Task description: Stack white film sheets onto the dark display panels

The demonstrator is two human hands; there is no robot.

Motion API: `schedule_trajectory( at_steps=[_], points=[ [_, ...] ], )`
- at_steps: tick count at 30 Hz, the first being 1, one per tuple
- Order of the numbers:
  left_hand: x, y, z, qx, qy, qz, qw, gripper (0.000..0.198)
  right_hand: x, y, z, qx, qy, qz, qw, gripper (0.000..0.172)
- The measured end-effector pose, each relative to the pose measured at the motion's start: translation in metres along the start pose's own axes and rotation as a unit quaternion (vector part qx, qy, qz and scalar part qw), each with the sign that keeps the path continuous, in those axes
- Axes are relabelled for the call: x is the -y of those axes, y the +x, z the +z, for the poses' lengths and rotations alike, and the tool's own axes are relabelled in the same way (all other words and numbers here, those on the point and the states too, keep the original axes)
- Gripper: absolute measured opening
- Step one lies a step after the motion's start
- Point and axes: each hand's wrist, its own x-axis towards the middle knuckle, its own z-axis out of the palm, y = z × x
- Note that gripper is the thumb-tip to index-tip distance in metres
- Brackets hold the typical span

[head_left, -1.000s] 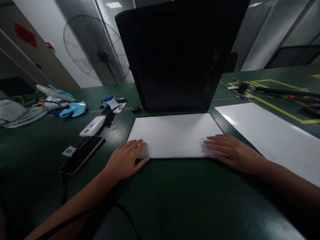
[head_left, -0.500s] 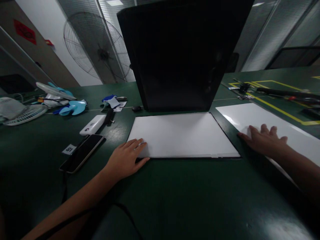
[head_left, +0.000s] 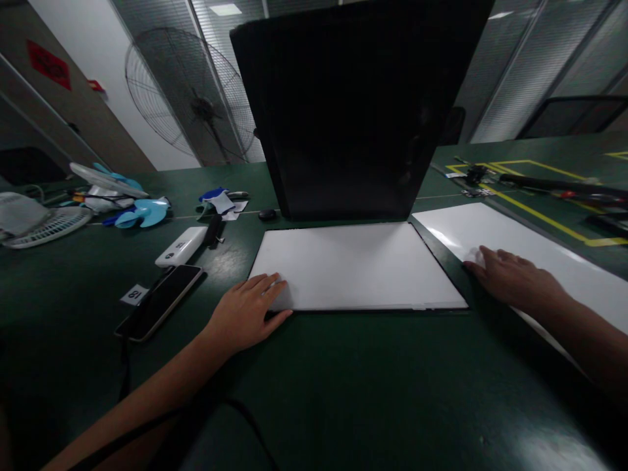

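My left hand (head_left: 248, 311) lies flat with fingers stretched over the lower left corner of a white rectangular panel (head_left: 348, 265) with a thin dark border. The thumb rests along its front edge. To the right, my right hand (head_left: 517, 278) is at the left edge of a glossy white sheet (head_left: 520, 235). Its fingers are bent and drawn together on top, the thumb by the edge; the sheet looks pinched between them. Part of the sheet is hidden under this hand and forearm.
Behind the panel stands a large black screen-like board (head_left: 353, 118). Left on the green table (head_left: 343, 386) are a phone (head_left: 164, 301), a white power bank (head_left: 181, 247), a black mouse (head_left: 267, 214) and blue fan blades (head_left: 147, 212). Yellow tape (head_left: 544, 212) and black equipment (head_left: 554, 183) lie far right.
My right hand's spread fingers have drawn together and bent at the sheet's edge. The glossy sheet has shifted slightly left. My left hand has stayed in place.
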Motion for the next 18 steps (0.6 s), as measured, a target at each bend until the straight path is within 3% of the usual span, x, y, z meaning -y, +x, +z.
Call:
schedule_trajectory(
  at_steps=[18],
  points=[
    [-0.001,0.0,-0.002,-0.011,-0.005,0.01,1.0,0.063,0.012,-0.007,-0.01,0.004,-0.005,0.006,1.0,0.086]
  ],
)
